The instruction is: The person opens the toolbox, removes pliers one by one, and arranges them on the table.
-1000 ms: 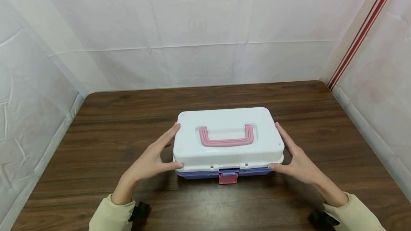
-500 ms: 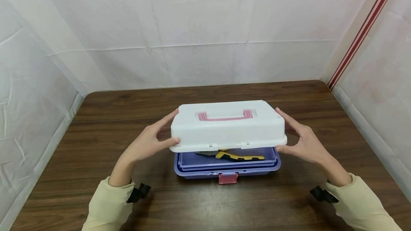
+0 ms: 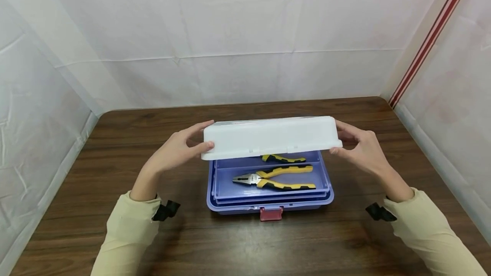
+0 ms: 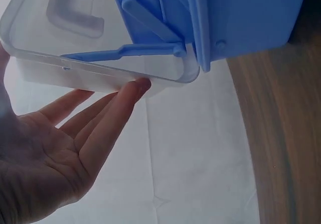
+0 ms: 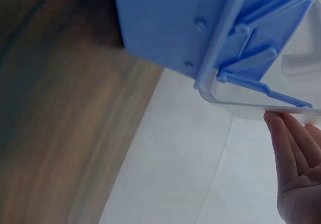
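Both hands hold the white lid of a blue toolbox by its short ends. On one end the left hand has its fingers stretched along the lid's top edge and its thumb pressed under the front corner; the left wrist view shows those fingers straight, tips against the lid's rim. On the other end the right hand does the same, fingers laid over the lid's far corner and thumb tucked at the front lip, with the fingertips straight against the rim in the right wrist view.

Raised at the front, the lid stands tilted over the rear half of the box, its front face turned toward the camera. Blue hinge arms join it to the box at the sides, plain in both wrist views.

Inside the toolbox sits a shallow blue tray. On it lie pliers with yellow and black handles, jaws pointing to the person's left. Behind them, a second yellow and black tool shows partly under the lid's edge; what kind cannot be told.

Lid plastic is white and slightly translucent, with two small tabs on its front lip. A red latch hangs at the middle of the box's front wall. Everything rests near the middle of a dark wooden table, with white sheeting behind.
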